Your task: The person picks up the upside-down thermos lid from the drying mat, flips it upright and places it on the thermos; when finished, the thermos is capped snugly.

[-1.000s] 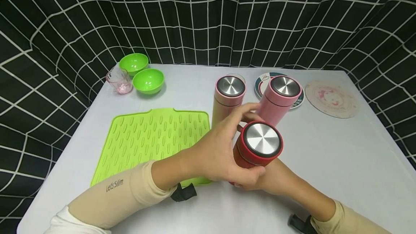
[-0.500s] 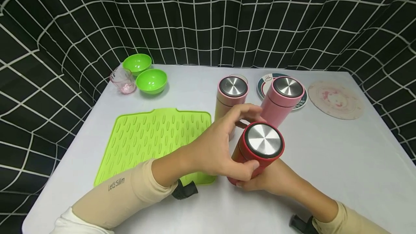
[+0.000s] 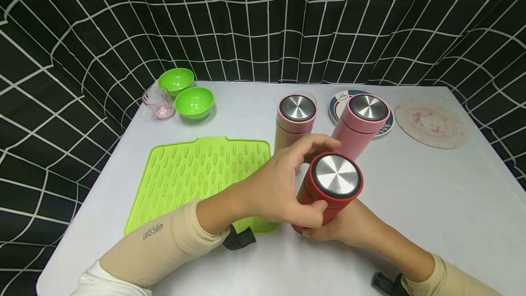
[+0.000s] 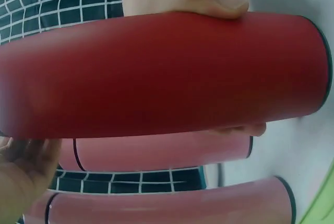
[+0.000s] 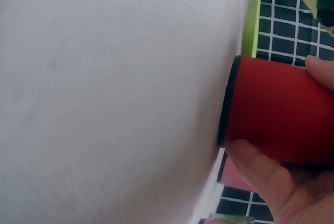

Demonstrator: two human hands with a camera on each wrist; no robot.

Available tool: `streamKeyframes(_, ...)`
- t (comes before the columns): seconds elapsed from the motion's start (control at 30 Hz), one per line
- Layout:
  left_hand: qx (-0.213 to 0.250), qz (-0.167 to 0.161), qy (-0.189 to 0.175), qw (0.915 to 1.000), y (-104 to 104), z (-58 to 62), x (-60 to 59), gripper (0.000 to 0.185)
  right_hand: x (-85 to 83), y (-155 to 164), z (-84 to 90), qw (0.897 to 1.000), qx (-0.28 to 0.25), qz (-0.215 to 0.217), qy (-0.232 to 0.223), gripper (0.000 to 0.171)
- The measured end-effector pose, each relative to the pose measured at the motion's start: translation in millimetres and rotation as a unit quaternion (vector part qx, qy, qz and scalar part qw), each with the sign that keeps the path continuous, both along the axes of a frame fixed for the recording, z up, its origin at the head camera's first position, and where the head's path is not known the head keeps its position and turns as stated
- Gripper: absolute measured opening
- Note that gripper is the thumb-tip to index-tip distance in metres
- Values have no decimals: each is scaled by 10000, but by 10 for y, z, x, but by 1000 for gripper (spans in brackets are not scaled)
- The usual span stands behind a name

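2 green bowls [image 3: 186, 92], pink cup [image 3: 158, 102], green mat [image 3: 193, 172].

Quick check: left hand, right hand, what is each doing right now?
Left hand: grips the red flask near its lid.
Right hand: holds the same flask's lower body.

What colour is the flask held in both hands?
Red flask with a brushed silver lid top ringed in black; clearest in the head view.
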State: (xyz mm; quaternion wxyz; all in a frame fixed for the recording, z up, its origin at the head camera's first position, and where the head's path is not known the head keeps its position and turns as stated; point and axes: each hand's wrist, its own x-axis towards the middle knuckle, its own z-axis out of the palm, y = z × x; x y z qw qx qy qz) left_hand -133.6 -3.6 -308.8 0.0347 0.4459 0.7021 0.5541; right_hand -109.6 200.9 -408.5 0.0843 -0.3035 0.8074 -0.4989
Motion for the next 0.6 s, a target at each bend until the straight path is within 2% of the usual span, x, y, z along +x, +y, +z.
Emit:
streamKeyframes(0.07,-60,25,52,10000,8,1,12,81,12,5,11,9999,23,-24,116,46)
streamKeyframes(0.13,-187,249,183,9993,18,-2,23,82,21,7,18,9997,115,-96,198,49)
streamKeyframes(0.2,-237,308,148,9991,20,-3,25,78,20,4,22,9998,89,-62,184,49)
streamKeyframes(0.27,-190,215,101,9995,11,-2,17,74,19,-3,20,10000,33,-49,40,51)
streamKeyframes(0.33,-109,89,71,9999,6,3,25,79,13,-1,13,9998,64,11,203,48)
streamKeyframes(0.4,-94,165,171,9997,9,2,26,79,17,-6,15,9998,144,-46,151,48)
streamKeyframes(0.53,-198,49,13,9998,-1,13,7,74,16,-9,15,9996,261,-92,24,49)
streamKeyframes(0.6,-446,74,55,9990,-12,14,7,80,17,0,10,9983,437,-151,346,45)
